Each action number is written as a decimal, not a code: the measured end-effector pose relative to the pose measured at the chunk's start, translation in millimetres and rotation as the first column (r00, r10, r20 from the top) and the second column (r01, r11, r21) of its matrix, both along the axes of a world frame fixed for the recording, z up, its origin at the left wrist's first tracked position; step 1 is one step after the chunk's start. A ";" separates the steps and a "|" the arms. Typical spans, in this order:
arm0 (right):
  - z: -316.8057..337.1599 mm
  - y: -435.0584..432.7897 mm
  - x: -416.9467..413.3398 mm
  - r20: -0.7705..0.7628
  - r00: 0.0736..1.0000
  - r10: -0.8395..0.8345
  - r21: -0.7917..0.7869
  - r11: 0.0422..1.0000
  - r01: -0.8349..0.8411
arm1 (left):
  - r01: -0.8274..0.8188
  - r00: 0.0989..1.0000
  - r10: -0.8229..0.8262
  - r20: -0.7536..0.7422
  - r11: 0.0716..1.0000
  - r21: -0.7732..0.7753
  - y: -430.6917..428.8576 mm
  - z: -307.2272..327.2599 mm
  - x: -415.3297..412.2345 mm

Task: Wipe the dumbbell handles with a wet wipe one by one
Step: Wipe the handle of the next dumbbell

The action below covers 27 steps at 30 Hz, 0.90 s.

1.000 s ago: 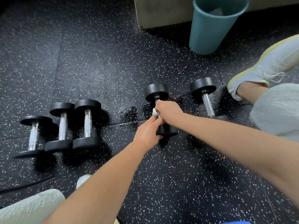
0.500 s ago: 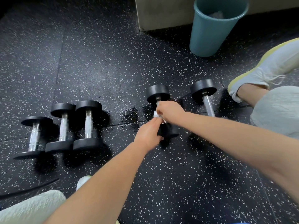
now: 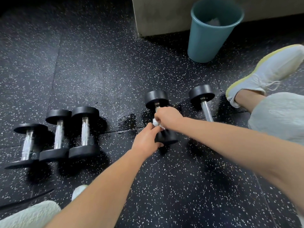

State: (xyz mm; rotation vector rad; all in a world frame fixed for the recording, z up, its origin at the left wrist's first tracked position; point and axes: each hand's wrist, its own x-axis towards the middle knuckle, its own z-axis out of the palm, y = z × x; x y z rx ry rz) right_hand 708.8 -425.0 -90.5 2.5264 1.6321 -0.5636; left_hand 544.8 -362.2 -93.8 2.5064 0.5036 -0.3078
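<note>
Centrally, held dumbbell (image 3: 157, 98): lies on the floor just right of frame centre, with one black head toward the top of the frame and the other toward the bottom. Its handle is mostly hidden by the hands.
Wet wipe (image 3: 156, 123): a white, bunched wad on that handle, showing between the two hands.
Right hand (image 3: 169, 116): fingers curled round the handle, clutching the wet wipe against it.
Left hand (image 3: 146, 142): fingers curled round the lower end of the held dumbbell, beside the lower head and touching the wipe.
Far-right dumbbell (image 3: 201, 94): near, to the right, its lower part behind the right forearm.
Three dumbbells (image 3: 58, 134): side by side at left of frame, well apart from the hands.
Floor (image 3: 98, 71): black speckled rubber, with a dark glossy patch (image 3: 126, 119) just left of the held dumbbell.
Bin (image 3: 209, 38): teal, upright at upper right, with something pale inside.
Shoe (image 3: 266, 69): pale with a yellow sole, at the right edge.
</note>
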 end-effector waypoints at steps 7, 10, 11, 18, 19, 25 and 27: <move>-3.2 11.6 20.9 -0.020 0.992 -0.121 0.105 0.987 0.122 | 0.037 0.999 -0.038 0.024 0.998 0.041 -5.5 3.2 7.0; -9.8 14.1 26.7 -0.056 0.973 -0.226 0.173 0.957 0.232 | 0.045 0.999 -0.047 0.016 0.995 0.087 -6.9 8.6 10.7; -9.8 11.2 26.6 -0.087 0.968 -0.235 0.169 0.954 0.247 | 0.029 0.999 -0.030 0.011 0.996 0.080 -6.8 9.7 11.4; 3.9 -17.9 15.8 -0.285 0.958 -0.027 -0.036 0.999 0.017 | -0.040 0.999 0.040 0.001 0.999 0.030 -2.9 10.9 11.5; 4.3 -15.8 17.3 -0.272 0.962 -0.037 -0.016 0.999 0.034 | -0.039 0.999 0.038 0.002 0.999 0.029 -3.3 11.9 12.0; 0.4 -4.1 23.5 -0.183 0.962 -0.200 0.167 0.958 0.231 | -0.008 1.000 0.007 0.020 0.999 0.039 -4.2 9.6 7.9; -2.8 -8.7 18.3 -0.198 0.968 -0.154 0.115 0.977 0.179 | 0.019 0.999 -0.020 0.025 0.998 0.054 -4.6 5.7 4.8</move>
